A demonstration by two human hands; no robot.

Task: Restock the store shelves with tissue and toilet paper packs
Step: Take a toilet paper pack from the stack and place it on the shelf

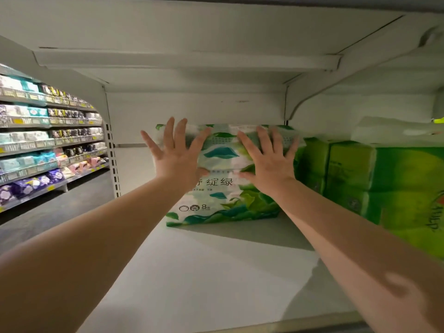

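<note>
Left hand (176,152) and right hand (266,159), fingers straight and spread, press flat against the leaf-printed tissue pack (223,186) on the white shelf (192,272), beside green packs (384,186).

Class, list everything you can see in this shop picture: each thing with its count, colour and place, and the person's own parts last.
Leaf-print tissue pack: one, white with green and teal leaves, back of the shelf, tilted.
Green packs: several, bright green, right of it.
Shelf: one, white, beneath the packs.
Aisle shelves: several tiers, mixed-colour packets, far left.
Left hand: open, flat on the leaf-print pack.
Right hand: open, flat on the same pack.
</note>
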